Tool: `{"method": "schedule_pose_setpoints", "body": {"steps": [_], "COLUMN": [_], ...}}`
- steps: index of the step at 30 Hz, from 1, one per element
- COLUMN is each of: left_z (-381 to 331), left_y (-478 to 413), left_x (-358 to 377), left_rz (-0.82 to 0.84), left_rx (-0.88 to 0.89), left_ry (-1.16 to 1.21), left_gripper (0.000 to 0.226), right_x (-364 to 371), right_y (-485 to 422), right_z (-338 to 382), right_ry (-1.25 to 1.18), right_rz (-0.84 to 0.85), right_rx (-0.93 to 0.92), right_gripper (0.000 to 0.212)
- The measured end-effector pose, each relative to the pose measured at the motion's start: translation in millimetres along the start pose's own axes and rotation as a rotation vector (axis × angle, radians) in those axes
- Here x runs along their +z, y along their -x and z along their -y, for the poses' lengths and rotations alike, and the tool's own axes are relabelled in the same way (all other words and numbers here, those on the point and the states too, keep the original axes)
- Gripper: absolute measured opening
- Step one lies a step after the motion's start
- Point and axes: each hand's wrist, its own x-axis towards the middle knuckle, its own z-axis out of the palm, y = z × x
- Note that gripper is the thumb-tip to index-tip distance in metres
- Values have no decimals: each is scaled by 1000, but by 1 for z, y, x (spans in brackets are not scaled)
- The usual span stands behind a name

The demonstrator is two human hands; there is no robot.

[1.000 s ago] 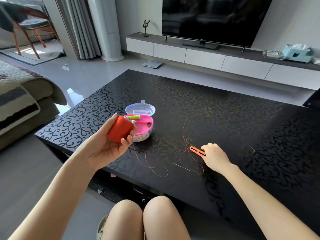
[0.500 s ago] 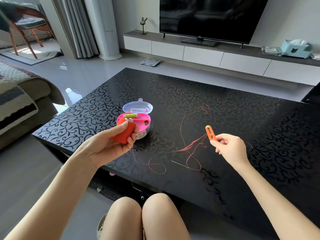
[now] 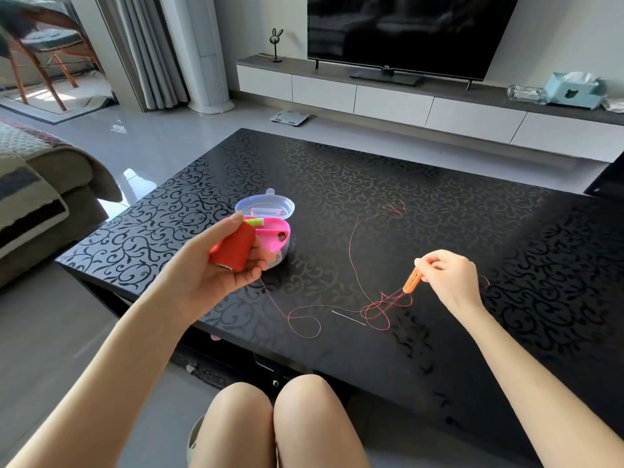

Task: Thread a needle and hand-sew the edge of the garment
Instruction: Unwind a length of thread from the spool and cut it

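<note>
My left hand (image 3: pixel 216 268) grips a red thread spool (image 3: pixel 233 248) above the table's near left part. From the spool a thin red thread (image 3: pixel 351 261) trails across the black table (image 3: pixel 405 204) in loose loops. A silver needle (image 3: pixel 347 317) lies on the table among those loops. My right hand (image 3: pixel 450 278) pinches a small orange thread snipper (image 3: pixel 412 281), its tip pointing down at the tangled thread. No garment is in view.
A pink sewing kit box (image 3: pixel 275 236) with its clear lid (image 3: pixel 265 206) open stands just behind the spool. A sofa with a blanket (image 3: pixel 37 197) is at the left. A TV cabinet (image 3: pixel 405 103) runs along the far wall. My knees (image 3: pixel 280 417) are below the table's near edge.
My right hand picked the orange snipper up off the table, raised it, then turned its tip down toward the thread. My left hand tilted the spool slightly.
</note>
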Motion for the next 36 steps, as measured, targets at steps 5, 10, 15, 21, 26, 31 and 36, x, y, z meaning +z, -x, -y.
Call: {"method": "schedule_pose_setpoints", "body": {"steps": [5, 10, 15, 21, 26, 31, 36], "left_z": [4, 5, 9, 42, 80, 109, 123], "left_y": [-7, -21, -30, -38, -55, -79, -90], "left_x": [7, 0, 1, 44, 88, 111, 125], "left_rz": [-62, -212, -217, -16, 230, 347, 383], "left_rx": [27, 148, 163, 159, 151, 124, 64], "left_ry": [89, 179, 151, -8, -51, -62, -47], "left_gripper": [37, 27, 26, 24, 29, 36, 41], "right_x": [-7, -26, -36, -39, -32, -23, -15], "right_y": [-14, -18, -24, -23, -21, -22, -27], "right_z": [11, 6, 10, 30, 52, 61, 58], "right_ry": [-519, -71, 65, -335, -472, -523, -562], "right_rz": [24, 265, 270, 474, 442, 357, 293], "right_rx": [340, 154, 70, 182, 197, 219, 220], "right_gripper": [38, 24, 12, 15, 13, 12, 14]}}
